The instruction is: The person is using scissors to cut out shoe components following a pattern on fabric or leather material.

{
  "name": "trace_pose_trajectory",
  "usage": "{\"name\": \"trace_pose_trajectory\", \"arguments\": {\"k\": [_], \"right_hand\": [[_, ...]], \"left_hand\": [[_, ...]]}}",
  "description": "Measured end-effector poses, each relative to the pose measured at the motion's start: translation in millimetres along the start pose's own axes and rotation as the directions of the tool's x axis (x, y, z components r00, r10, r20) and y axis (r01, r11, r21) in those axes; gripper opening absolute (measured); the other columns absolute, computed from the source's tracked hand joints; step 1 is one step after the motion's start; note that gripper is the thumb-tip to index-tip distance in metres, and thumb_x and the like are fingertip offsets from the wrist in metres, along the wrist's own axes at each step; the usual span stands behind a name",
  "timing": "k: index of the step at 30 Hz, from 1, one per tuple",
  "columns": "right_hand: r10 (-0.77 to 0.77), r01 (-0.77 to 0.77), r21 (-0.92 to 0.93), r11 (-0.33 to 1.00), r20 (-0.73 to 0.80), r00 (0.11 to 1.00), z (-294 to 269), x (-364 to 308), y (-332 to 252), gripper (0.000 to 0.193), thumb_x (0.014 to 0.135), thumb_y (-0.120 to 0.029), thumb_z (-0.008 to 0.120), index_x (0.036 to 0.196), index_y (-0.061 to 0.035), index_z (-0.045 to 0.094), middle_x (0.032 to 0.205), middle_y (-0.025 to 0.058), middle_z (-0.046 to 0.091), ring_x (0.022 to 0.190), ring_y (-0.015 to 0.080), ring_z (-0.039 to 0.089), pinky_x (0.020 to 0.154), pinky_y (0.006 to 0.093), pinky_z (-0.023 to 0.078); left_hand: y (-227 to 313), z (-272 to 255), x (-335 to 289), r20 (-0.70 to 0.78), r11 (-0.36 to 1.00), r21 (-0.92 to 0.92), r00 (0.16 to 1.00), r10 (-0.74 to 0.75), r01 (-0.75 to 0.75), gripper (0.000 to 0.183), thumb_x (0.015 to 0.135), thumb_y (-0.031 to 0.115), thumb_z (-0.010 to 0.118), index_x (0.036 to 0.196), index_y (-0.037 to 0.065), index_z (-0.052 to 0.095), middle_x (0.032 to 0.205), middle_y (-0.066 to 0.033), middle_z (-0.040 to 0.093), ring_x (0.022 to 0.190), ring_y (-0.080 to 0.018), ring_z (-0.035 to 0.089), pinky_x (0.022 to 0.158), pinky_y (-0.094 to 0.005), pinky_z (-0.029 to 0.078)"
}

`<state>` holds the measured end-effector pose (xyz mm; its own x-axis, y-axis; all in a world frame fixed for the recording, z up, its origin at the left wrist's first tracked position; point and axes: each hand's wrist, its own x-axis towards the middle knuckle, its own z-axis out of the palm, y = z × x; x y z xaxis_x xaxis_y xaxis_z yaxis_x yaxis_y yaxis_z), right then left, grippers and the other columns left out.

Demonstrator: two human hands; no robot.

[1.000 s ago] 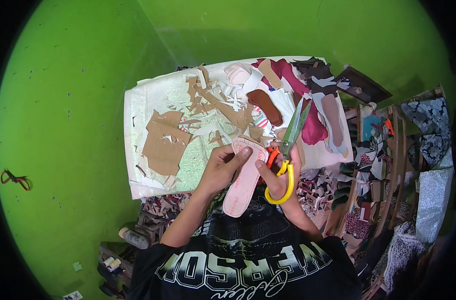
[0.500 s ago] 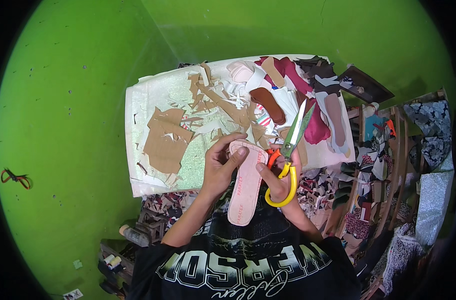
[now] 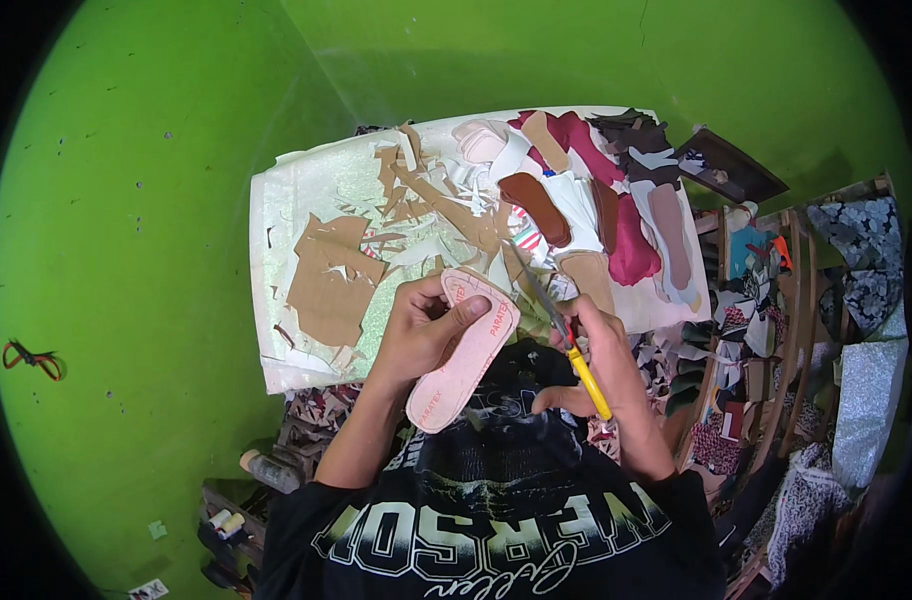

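Note:
My left hand [image 3: 416, 330] grips a pale pink shoe insole [image 3: 466, 355] with red printing and a line drawn along its edge. The thumb presses on its face near the wide upper end, and the narrow end points down toward my shirt. In my right hand [image 3: 611, 355] is a pair of scissors [image 3: 588, 384] with a yellow handle, seen nearly edge-on. Their blades point up and left toward the table, apart from the insole. My right thumb is stretched out to the left, away from the yellow handle.
A white-covered table [image 3: 291, 240] carries a large brown sheet [image 3: 331, 290], several scraps, and a brown insole piece [image 3: 536, 208]. Dark red material [image 3: 631, 245] lies to its right. Shelves of fabric pieces [image 3: 751, 350] stand at right, and a green wall [image 3: 146, 250] rises at left.
My left hand has moved slightly left, tilting the insole. My right hand has come off the insole and moved right, and the scissors have turned from face-on, tips now pointing up-left.

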<state>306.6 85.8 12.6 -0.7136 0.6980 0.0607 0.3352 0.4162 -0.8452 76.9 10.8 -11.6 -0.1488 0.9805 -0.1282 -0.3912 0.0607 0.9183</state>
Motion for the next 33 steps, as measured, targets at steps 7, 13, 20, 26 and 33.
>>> {"name": "trace_pose_trajectory", "arguments": {"k": [7,13,20,26,33], "right_hand": [[0.015,-0.006,-0.142,0.99,0.064,0.998,-6.4,-1.7,-17.7,0.093,0.041,-0.049,0.097,0.106,0.0,0.052,0.077,0.0104,0.05,0.066,0.0253,0.05,0.063,0.0353,0.044],[-0.003,0.018,-0.18,0.984,0.081,0.997,-9.5,-0.3,-22.2,0.083,0.049,-0.049,0.095,0.101,-0.0034,0.049,0.079,0.0117,0.053,0.067,0.032,0.055,0.061,0.0392,0.047],[0.055,-0.035,-0.133,0.991,0.157,0.986,-13.0,-4.3,-16.5,0.082,0.048,-0.05,0.096,0.098,-0.0035,0.049,0.072,0.0092,0.052,0.059,0.0292,0.053,0.056,0.0388,0.046],[-0.006,0.028,-0.164,0.986,0.133,0.991,-15.4,-9.1,-16.9,0.082,0.05,-0.054,0.094,0.094,-0.0018,0.049,0.069,0.0088,0.052,0.056,0.0298,0.053,0.055,0.0378,0.047],[-0.094,0.134,-0.263,0.955,0.162,0.982,-23.5,-3.2,-21.9,0.087,0.052,-0.06,0.09,0.097,0.0009,0.048,0.079,0.0144,0.056,0.068,0.0364,0.06,0.061,0.0432,0.051]], "left_hand": [[-2.9,3.5,-2.1,0.064,0.996,-0.077,0.997,0.044,-0.039,0.018,0.095,0.008,0.064,0.109,-0.003,0.066,0.097,-0.0068,0.071,0.087,-0.0085,0.064,0.077,-0.0245,0.052],[-2.0,6.7,-3.3,0.078,0.997,-0.046,0.995,0.064,-0.061,0.018,0.097,0.007,0.061,0.111,-0.003,0.064,0.1,-0.0061,0.07,0.09,-0.0079,0.062,0.082,-0.0253,0.05],[-1.5,3.1,-5.0,0.06,0.997,0.069,0.998,0.031,-0.035,0.017,0.095,0.012,0.067,0.105,-0.001,0.067,0.091,-0.001,0.069,0.081,-0.004,0.057,0.072,-0.0221,0.046],[1.2,1.9,-6.5,0.1,0.996,0.09,0.994,-0.035,0.026,0.018,0.095,0.012,0.067,0.106,-0.002,0.066,0.091,-0.0004,0.068,0.081,-0.0036,0.057,0.073,-0.0218,0.046],[3.9,8.2,-9.7,0.206,0.987,0.152,0.975,-0.088,0.057,0.018,0.094,0.003,0.064,0.111,-0.004,0.065,0.102,-0.0052,0.07,0.092,-0.0078,0.061,0.082,-0.0252,0.049]]}}
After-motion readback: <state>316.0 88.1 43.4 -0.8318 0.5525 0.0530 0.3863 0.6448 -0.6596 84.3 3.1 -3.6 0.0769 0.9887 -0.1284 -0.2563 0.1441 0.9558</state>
